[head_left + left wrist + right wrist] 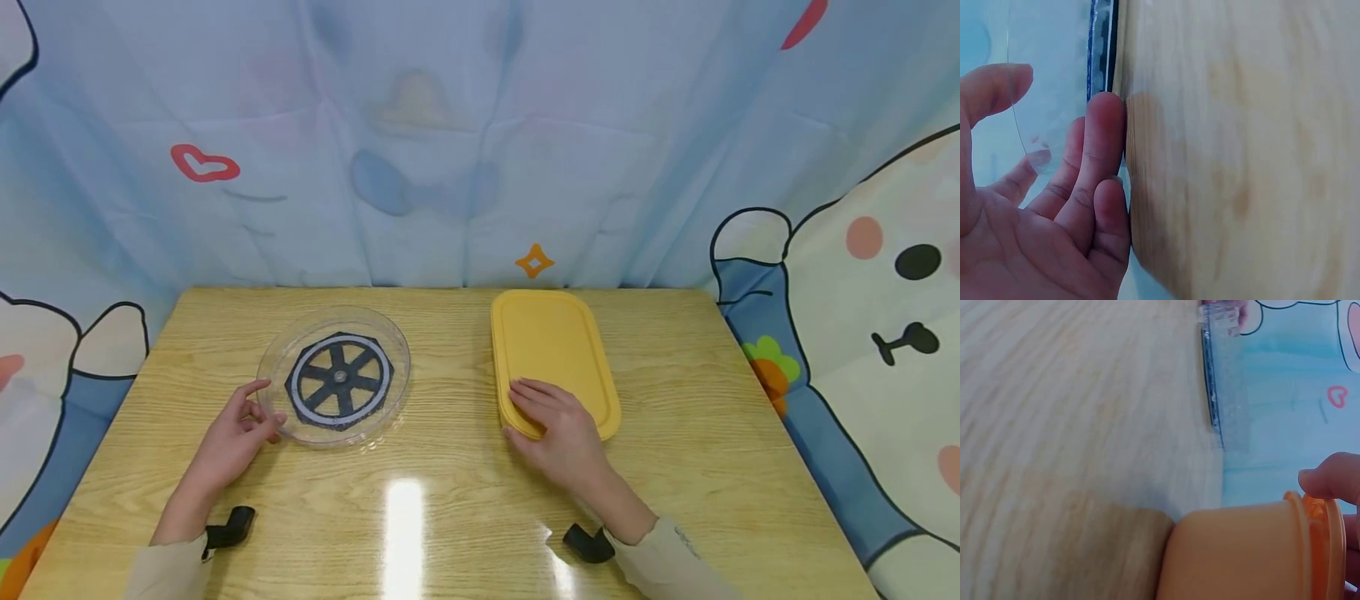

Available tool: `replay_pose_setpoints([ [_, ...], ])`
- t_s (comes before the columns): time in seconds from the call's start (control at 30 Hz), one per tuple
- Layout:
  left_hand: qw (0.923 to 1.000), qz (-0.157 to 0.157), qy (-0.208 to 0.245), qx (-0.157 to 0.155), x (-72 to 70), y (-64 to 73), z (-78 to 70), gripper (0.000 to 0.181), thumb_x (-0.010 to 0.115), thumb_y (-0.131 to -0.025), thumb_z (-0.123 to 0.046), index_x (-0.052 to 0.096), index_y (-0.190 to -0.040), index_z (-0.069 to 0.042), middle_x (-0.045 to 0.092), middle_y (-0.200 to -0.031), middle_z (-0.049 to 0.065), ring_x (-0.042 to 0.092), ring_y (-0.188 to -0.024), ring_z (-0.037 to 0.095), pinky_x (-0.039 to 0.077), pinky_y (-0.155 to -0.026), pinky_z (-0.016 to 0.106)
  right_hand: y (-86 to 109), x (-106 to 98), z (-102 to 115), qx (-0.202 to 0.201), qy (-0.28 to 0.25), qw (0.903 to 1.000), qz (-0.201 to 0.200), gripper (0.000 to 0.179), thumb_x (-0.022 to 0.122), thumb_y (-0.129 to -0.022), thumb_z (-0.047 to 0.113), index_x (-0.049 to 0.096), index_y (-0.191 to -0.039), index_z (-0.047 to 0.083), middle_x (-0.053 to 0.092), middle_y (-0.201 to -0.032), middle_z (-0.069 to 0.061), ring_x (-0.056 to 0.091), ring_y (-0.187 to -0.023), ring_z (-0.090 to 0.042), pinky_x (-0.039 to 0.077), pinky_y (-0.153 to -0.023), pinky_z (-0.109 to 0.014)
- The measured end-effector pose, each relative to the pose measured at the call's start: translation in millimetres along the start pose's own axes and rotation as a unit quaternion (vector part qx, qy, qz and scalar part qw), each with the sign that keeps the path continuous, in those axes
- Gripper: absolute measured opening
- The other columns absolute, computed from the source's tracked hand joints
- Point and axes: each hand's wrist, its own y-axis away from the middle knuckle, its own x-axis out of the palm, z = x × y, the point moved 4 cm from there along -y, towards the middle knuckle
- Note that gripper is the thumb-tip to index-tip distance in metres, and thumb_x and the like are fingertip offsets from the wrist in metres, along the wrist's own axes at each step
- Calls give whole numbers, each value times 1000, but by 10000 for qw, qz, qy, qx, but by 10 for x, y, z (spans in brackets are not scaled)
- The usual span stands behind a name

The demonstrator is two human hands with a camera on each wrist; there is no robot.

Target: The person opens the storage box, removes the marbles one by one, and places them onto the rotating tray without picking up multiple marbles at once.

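Observation:
On the left of the table stands a round clear plastic dish with a low wall. Through it shows a dark spoked wheel shape with a pale ring. My left hand is at its near left rim, thumb and fingers loosely spread, fingertips low by the tabletop in the left wrist view. A yellow lidded box stands to the right. My right hand holds the lid at its near left corner, thumb at the edge and fingers over the top. A narrow gap shows between lid and box rim in the right wrist view.
The wooden table ends at the back against a light-blue cartoon curtain, which also hangs at both sides. A black wrist mount sits at the left sleeve, another black mount at the right. Light glares on the table's front.

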Motion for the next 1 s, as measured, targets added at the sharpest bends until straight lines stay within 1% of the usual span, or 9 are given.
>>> replay_pose_setpoints([
  [0.13, 9996, 22, 252, 113, 3, -17, 24, 62, 62, -101, -17, 29, -150, -1, 50, -89, 11, 66, -75, 18, 48, -71, 26, -8, -47, 14, 110, -163, 9997, -108, 49, 87, -74, 19, 73, -116, -2, 68, -123, -11, 61, -117, -29, 47, -96, -48],
  [0.23, 9993, 12, 347, 138, 7, -21, 27, 62, 62, -100, -16, 28, -150, 0, 49, -89, 11, 66, -75, 17, 48, -71, 27, -11, -100, 29, 210, -379, 9987, -268, 49, 86, -75, 16, 72, -118, -2, 68, -124, -12, 61, -119, -29, 45, -100, -39],
  [0.37, 9991, -29, 393, 121, 7, -15, 32, 64, 62, -100, -16, 29, -152, -1, 54, -87, 12, 66, -73, 18, 48, -72, 25, -32, -197, 52, 144, -721, 9953, -631, 47, 85, -75, 8, 72, -118, -3, 68, -123, -14, 62, -116, -32, 39, -104, -26],
  [0.53, 9991, -8, 427, 2, 0, -2, 52, 69, 63, -100, -19, 25, -156, -4, 64, -81, 14, 67, -69, 20, 44, -77, 18, -77, -309, 68, -75, -903, 9905, -1039, 45, 84, -72, 2, 72, -115, -5, 69, -120, -15, 64, -112, -35, 39, -103, -23],
  [0.67, 9982, 69, 592, -65, 6, 1, 64, 72, 62, -101, -21, 21, -158, -6, 68, -81, 14, 69, -68, 22, 40, -82, 12, -100, -376, 79, -32, -1055, 9865, -1249, 45, 83, -71, -3, 72, -115, -5, 69, -120, -15, 65, -110, -35, 40, -102, -23],
  [0.7, 9974, 99, 709, -78, 10, 4, 66, 72, 61, -101, -21, 20, -159, -7, 69, -81, 14, 69, -68, 22, 41, -82, 13, -103, -392, 80, -11, -1121, 9849, -1322, 45, 83, -70, -4, 73, -115, -5, 69, -119, -15, 65, -110, -35, 41, -102, -24],
  [0.9, 9903, 237, 1346, -261, 37, 36, 93, 73, 58, -103, -25, 15, -161, -14, 73, -83, 7, 71, -71, 18, 51, -60, 27, -95, -530, 52, 325, -1653, 9694, -1785, 46, 80, -67, -16, 73, -111, -6, 70, -115, -20, 64, -109, -36, 44, -100, -26],
  [0.93, 9893, 238, 1409, -291, 39, 44, 97, 73, 58, -103, -25, 15, -161, -14, 73, -84, 5, 71, -71, 17, 51, -58, 28, -90, -560, 38, 435, -1793, 9652, -1855, 46, 79, -68, -18, 73, -112, -6, 69, -115, -21, 64, -110, -34, 44, -99, -26],
  [1.0, 9873, 265, 1541, -298, 43, 58, 96, 74, 58, -103, -25, 14, -161, -14, 73, -84, 4, 71, -72, 17, 54, -61, 30, -77, -633, 14, 659, -2075, 9546, -2033, 46, 75, -70, -22, 72, -113, -8, 69, -116, -22, 64, -113, -29, 46, -97, -25],
])
